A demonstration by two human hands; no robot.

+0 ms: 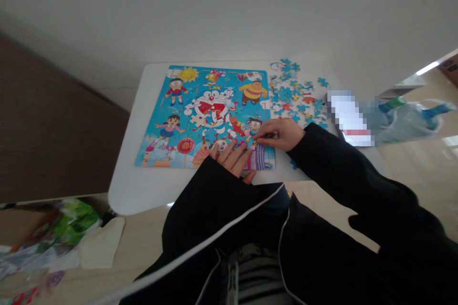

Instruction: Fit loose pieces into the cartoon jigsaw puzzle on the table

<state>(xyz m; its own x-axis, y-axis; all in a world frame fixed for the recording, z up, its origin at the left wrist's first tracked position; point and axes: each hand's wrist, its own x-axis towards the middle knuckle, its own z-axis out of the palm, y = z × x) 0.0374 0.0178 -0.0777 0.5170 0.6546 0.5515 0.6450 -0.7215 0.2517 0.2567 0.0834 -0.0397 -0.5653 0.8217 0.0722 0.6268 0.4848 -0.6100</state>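
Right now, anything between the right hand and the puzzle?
Nothing visible. The right hand's fingertips are already at the lower right of the puzzle. The left hand lies close beside them, over the bottom edge, not between. The loose pieces are off to the puzzle's right.

Beyond the fingers [232, 158] rises a plain grey-white wall [214, 14]; a dark brown panel [53, 124] stands well to their left; beneath them lies a white table [132, 186] with a rounded near-left corner, its far edge close to the wall; glossy beige floor [418, 181] shows well to their right, catching pale reflections of light [450, 141].
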